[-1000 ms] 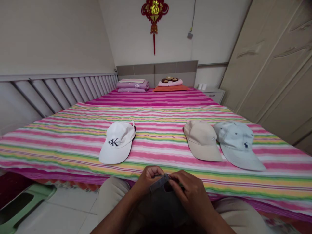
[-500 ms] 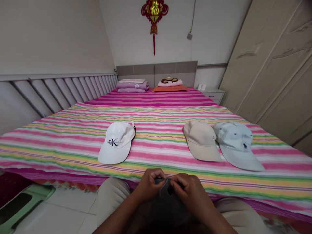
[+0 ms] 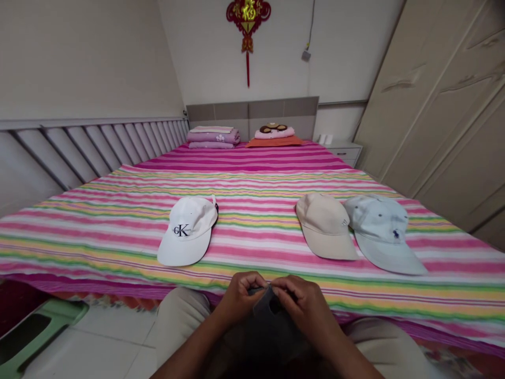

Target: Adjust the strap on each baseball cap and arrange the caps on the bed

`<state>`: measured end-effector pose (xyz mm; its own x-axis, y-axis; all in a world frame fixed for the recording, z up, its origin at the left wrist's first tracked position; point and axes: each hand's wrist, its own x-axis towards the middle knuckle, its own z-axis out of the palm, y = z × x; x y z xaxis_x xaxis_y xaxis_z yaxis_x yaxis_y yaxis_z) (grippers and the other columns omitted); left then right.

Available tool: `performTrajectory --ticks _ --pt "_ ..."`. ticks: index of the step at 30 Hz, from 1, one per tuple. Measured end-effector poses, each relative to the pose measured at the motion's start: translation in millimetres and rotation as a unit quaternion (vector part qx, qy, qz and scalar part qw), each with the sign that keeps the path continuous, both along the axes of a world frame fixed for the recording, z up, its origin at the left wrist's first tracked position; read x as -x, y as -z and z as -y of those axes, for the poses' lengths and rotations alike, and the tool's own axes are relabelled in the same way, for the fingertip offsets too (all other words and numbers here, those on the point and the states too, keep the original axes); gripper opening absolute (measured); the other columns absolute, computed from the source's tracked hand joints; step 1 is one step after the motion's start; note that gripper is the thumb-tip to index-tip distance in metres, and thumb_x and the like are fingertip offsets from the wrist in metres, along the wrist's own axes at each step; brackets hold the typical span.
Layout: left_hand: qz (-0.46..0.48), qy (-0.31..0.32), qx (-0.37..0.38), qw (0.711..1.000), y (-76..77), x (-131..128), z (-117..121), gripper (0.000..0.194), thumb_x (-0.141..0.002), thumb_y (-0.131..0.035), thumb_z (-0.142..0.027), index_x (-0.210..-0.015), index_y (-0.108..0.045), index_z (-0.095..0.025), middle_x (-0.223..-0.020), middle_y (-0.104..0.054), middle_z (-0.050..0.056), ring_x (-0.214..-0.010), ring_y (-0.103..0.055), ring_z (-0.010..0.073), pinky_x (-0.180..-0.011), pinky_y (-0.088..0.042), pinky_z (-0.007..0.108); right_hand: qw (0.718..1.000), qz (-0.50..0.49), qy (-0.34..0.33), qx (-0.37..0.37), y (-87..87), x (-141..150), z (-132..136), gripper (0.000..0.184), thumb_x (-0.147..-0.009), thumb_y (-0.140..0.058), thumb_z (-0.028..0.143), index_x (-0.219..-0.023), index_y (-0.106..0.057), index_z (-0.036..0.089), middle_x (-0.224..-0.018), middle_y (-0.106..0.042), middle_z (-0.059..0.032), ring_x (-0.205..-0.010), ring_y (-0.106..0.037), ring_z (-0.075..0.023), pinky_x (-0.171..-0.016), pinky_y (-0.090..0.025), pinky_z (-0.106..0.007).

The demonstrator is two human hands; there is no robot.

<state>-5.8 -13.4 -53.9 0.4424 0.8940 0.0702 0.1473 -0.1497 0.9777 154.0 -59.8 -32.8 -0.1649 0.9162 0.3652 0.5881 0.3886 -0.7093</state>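
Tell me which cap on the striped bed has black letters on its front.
The white cap lying alone on the left; the beige cap and pale blue cap show no letters.

A dark grey cloth cap [image 3: 272, 321], matt and soft-looking, lies in the lap. Three matt fabric caps rest on the striped pink woven cotton bedsheet [image 3: 252, 179]: a white cloth cap with stitched lettering [image 3: 186, 230], a smooth beige cloth cap [image 3: 324, 226], and a pale blue washed-denim cap [image 3: 382, 230]. The cream wardrobe doors [image 3: 442, 100] look like smooth, faintly glossy wood laminate.
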Motion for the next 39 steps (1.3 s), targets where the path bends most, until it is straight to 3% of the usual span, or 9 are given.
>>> performTrajectory --ticks 4,9,19,22,25,27,32,36,39 --pt "-0.02 -0.002 -0.022 1.0 -0.1 -1.2 2.0 0.018 -0.066 -0.06 -0.029 -0.057 -0.059 -0.013 -0.054 -0.055 0.0 -0.053 -0.044 0.0095 -0.051 -0.034 0.02 0.994 0.088 0.056 -0.027 3.7 4.8 -0.2 0.019 -0.077 -0.044 0.014 -0.065 -0.057 0.018 -0.062 -0.062 -0.0032 -0.056 -0.056 -0.0162 -0.051 -0.038 -0.025" --pt "-0.015 -0.003 -0.013 1.0 -0.6 1.2 1.4 0.017 -0.065 -0.061 -0.029 -0.058 -0.06 -0.014 -0.053 -0.054 -0.001 -0.052 -0.043 0.0092 -0.05 -0.033 0.02 0.999 0.027 0.047 -0.001 4.7 3.9 -0.2 0.017 -0.079 -0.044 0.02 -0.065 -0.054 0.019 -0.061 -0.059 -0.0014 -0.055 -0.054 -0.0145 -0.051 -0.037 -0.023" --pt "-0.098 0.01 -0.133 0.986 -3.4 -2.3 5.7 0.015 -0.067 -0.056 -0.021 -0.055 -0.062 -0.014 -0.049 -0.052 -0.001 -0.05 -0.043 0.0093 -0.05 -0.031 0.021 0.997 -0.025 0.042 0.066 8.1 5.8 -6.1 0.019 -0.068 -0.046 0.015 -0.05 -0.042 0.018 -0.048 -0.039 0.005 -0.047 -0.038 -0.0096 -0.044 -0.024 -0.021" --pt "-0.062 0.005 -0.086 0.994 -0.8 -2.8 6.5 0.014 -0.065 -0.059 -0.024 -0.057 -0.062 -0.014 -0.051 -0.053 -0.001 -0.051 -0.043 0.0094 -0.05 -0.032 0.02 0.986 -0.111 0.052 0.114 11.6 7.8 -6.6 0.017 -0.068 -0.045 0.02 -0.05 -0.042 0.018 -0.046 -0.035 0.0058 -0.044 -0.033 -0.0088 -0.042 -0.023 -0.021" --pt "0.001 -0.002 0.002 1.0 2.4 -2.9 6.4 0.014 -0.062 -0.062 -0.026 -0.056 -0.06 -0.014 -0.049 -0.051 -0.002 -0.048 -0.04 0.0081 -0.048 -0.031 0.02 0.954 -0.216 0.036 0.206 15.1 8.2 -8.1 0.019 -0.068 -0.044 0.028 -0.052 -0.043 0.018 -0.043 -0.038 0.0065 -0.038 -0.032 -0.0074 -0.039 -0.024 -0.02" --pt "0.039 0.0 0.055 0.998 3.4 -2.0 6.0 0.016 -0.06 -0.063 -0.028 -0.055 -0.059 -0.014 -0.049 -0.051 -0.002 -0.047 -0.039 0.0076 -0.046 -0.03 0.02 0.943 -0.242 0.036 0.228 16.7 6.5 -9.5 0.019 -0.068 -0.045 0.029 -0.053 -0.044 0.018 -0.043 -0.041 0.0059 -0.037 -0.033 -0.0071 -0.038 -0.025 -0.019" --pt "0.093 -0.018 0.112 0.989 2.6 4.5 3.3 0.021 -0.053 -0.07 -0.03 -0.056 -0.057 -0.013 -0.05 -0.053 -0.002 -0.048 -0.042 0.0073 -0.048 -0.031 0.02 0.965 -0.207 0.077 0.142 12.7 -1.0 -8.5 0.023 -0.076 -0.045 0.029 -0.056 -0.045 0.019 -0.043 -0.042 0.0054 -0.039 -0.04 -0.0095 -0.039 -0.032 -0.021" --pt "0.129 0.007 0.16 0.979 7.3 6.2 1.6 0.024 -0.052 -0.072 -0.03 -0.056 -0.055 -0.013 -0.048 -0.052 -0.003 -0.045 -0.04 0.0059 -0.048 -0.028 0.019 0.997 -0.075 0.003 0.012 5.2 2.3 -2.3 0.014 -0.079 -0.048 0.022 -0.082 -0.061 0.018 -0.073 -0.064 -0.0036 -0.066 -0.059 -0.0163 -0.059 -0.045 -0.026" --pt "0.164 0.012 0.2 0.966 11.3 4.4 1.7 0.025 -0.053 -0.072 -0.031 -0.056 -0.056 -0.013 -0.049 -0.055 -0.002 -0.046 -0.043 0.007 -0.048 -0.028 0.02 0.998 -0.01 -0.041 -0.042 4.2 7.7 1.0 0.023 -0.079 -0.048 0.013 -0.096 -0.061 0.022 -0.084 -0.067 -0.0046 -0.076 -0.061 -0.0168 -0.066 -0.047 -0.027"
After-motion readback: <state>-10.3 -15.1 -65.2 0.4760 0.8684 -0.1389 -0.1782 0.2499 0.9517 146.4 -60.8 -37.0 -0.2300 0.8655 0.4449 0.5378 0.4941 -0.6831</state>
